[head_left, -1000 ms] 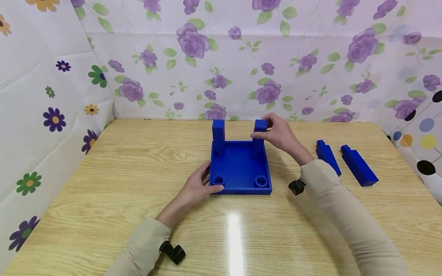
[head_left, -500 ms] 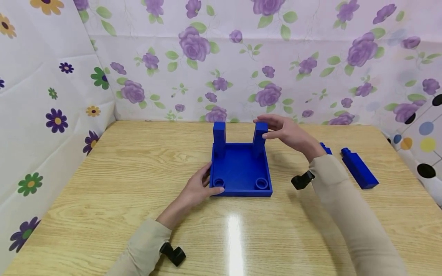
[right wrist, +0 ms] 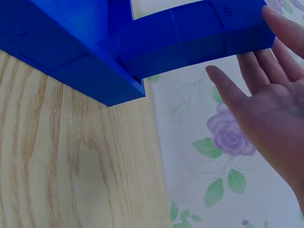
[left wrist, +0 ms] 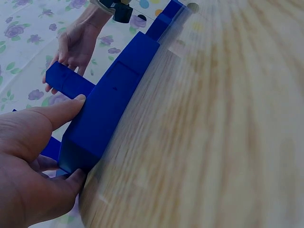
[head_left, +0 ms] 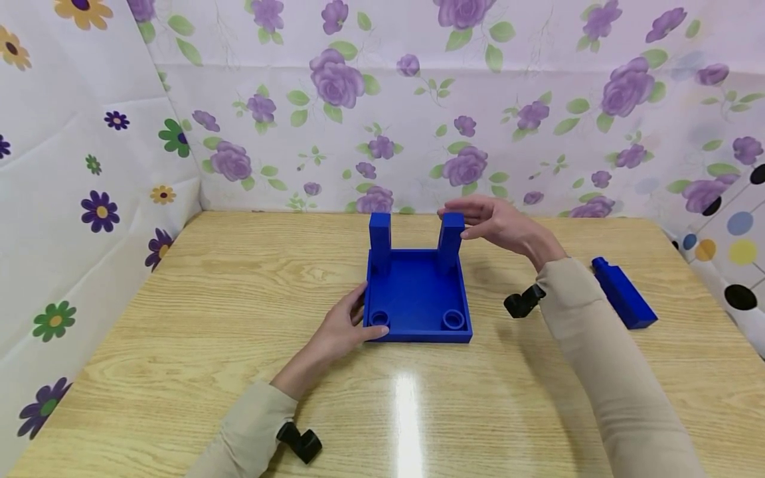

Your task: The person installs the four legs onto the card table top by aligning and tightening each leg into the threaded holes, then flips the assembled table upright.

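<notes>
A blue square tabletop [head_left: 418, 292] with a raised rim lies underside up on the table. Two blue legs stand upright in its far corners, the left leg [head_left: 380, 242] and the right leg [head_left: 451, 242]. Round sockets show in the near corners. My left hand [head_left: 337, 326] grips the near left corner, thumb over the front rim and fingers along the side. Around the top of the right leg, my right hand [head_left: 502, 224] is held loosely with fairly straight fingers. In the right wrist view some fingers [right wrist: 259, 71] pass behind that leg's end; firm contact cannot be told.
A loose blue leg [head_left: 624, 293] with a threaded neck lies on the wooden table [head_left: 251, 279] at the right. The right sleeve [head_left: 592, 332] reaches across beside it. Behind the table hangs a flowered cloth [head_left: 275, 113].
My right hand has loosened and turned on the right leg, its thumb sliding from the front to the right side. The right forearm now hides the other loose leg. The left hand keeps its grip.
</notes>
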